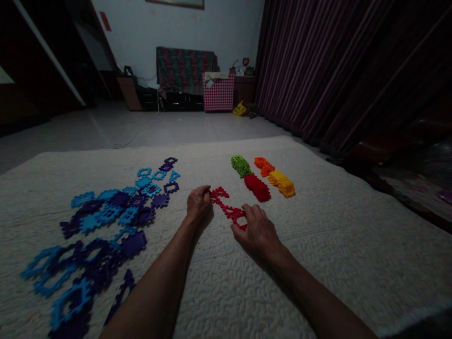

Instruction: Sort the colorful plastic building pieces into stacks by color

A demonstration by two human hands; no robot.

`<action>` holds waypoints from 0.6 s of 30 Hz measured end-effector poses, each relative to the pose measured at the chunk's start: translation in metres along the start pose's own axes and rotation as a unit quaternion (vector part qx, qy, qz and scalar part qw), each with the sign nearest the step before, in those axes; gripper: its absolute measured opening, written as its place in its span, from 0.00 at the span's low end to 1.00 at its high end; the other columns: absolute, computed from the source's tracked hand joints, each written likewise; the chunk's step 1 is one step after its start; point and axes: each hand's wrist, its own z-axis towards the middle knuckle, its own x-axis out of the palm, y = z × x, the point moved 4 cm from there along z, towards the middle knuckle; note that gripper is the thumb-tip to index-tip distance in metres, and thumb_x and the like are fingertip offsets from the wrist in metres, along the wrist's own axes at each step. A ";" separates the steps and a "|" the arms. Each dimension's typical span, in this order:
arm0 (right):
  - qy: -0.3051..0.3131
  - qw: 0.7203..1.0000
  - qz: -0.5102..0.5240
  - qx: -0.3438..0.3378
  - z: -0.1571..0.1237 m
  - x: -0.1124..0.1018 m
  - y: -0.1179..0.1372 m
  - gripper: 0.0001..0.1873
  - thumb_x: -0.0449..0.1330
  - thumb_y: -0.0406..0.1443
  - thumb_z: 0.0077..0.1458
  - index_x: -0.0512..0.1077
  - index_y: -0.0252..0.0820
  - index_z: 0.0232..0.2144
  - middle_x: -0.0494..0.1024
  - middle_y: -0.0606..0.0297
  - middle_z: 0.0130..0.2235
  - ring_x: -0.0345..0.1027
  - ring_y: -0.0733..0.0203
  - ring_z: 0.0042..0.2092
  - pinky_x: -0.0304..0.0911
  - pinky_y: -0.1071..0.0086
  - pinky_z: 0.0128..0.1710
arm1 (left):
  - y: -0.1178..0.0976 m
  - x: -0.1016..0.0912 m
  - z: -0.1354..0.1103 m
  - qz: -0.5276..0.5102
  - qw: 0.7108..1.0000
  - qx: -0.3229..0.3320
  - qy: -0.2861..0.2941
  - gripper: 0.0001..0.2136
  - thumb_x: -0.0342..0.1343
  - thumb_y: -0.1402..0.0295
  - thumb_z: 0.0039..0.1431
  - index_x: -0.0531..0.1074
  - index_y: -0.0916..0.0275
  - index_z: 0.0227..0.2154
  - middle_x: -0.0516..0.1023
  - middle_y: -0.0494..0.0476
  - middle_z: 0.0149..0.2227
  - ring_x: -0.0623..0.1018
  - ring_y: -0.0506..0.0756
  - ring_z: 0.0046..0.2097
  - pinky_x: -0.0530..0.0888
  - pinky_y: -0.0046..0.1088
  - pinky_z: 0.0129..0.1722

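Note:
My left hand (pixel 199 202) is closed, its fingertips at the end of a short line of red interlocking plastic building pieces (pixel 228 209) lying on the quilted bedspread. My right hand (pixel 259 228) pinches a red square frame piece (pixel 240 220) at the near end of that line. Triangular openings show in the red pieces between the hands. Just beyond my right hand lies a stack of red pieces (pixel 257 188). Next to it are a green stack (pixel 240 165), an orange stack (pixel 263 166) and a yellow stack (pixel 281 183).
Loose blue pieces (pixel 109 214) and purple pieces (pixel 134 243) spread over the left of the cream bedspread (pixel 219 292). Past its far edge are a tiled floor (pixel 190 127) and low furniture with a checked cloth (pixel 218 94). A purple curtain (pixel 300 66) hangs at right.

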 end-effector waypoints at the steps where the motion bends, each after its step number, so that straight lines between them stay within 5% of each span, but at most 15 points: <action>1: -0.004 1.000 -0.002 0.002 0.000 0.001 0.001 0.26 0.61 0.41 0.53 0.67 0.38 0.53 0.71 0.49 0.44 0.67 0.44 0.46 0.67 0.54 0.44 | 0.000 0.000 0.000 0.000 1.000 0.000 0.000 0.18 0.49 0.72 0.58 0.80 0.65 0.46 0.83 0.62 0.46 0.80 0.60 0.49 0.73 0.35 0.54; 6: -0.036 0.996 0.076 -0.010 0.017 -0.010 -0.016 0.25 0.62 0.38 0.49 0.68 0.40 0.51 0.72 0.54 0.42 0.69 0.50 0.42 0.68 0.58 0.43 | 0.003 0.001 0.001 0.009 1.000 0.005 0.002 0.18 0.49 0.72 0.57 0.80 0.64 0.45 0.83 0.61 0.46 0.80 0.61 0.49 0.73 0.36 0.54; 13: -0.275 0.953 0.128 0.023 0.064 -0.028 -0.079 0.30 0.62 0.43 0.51 0.65 0.38 0.54 0.70 0.51 0.48 0.68 0.49 0.47 0.67 0.52 0.49 | 0.004 0.003 0.001 0.019 1.000 0.015 -0.018 0.17 0.49 0.72 0.56 0.81 0.63 0.43 0.83 0.60 0.44 0.80 0.61 0.47 0.73 0.37 0.53; 18: -0.262 0.960 0.093 0.037 0.056 -0.013 -0.093 0.30 0.62 0.42 0.51 0.66 0.37 0.55 0.69 0.50 0.49 0.67 0.47 0.49 0.67 0.50 0.51 | 0.005 0.004 0.002 0.027 0.999 0.020 -0.015 0.17 0.49 0.73 0.56 0.81 0.64 0.43 0.83 0.61 0.44 0.79 0.61 0.47 0.73 0.37 0.53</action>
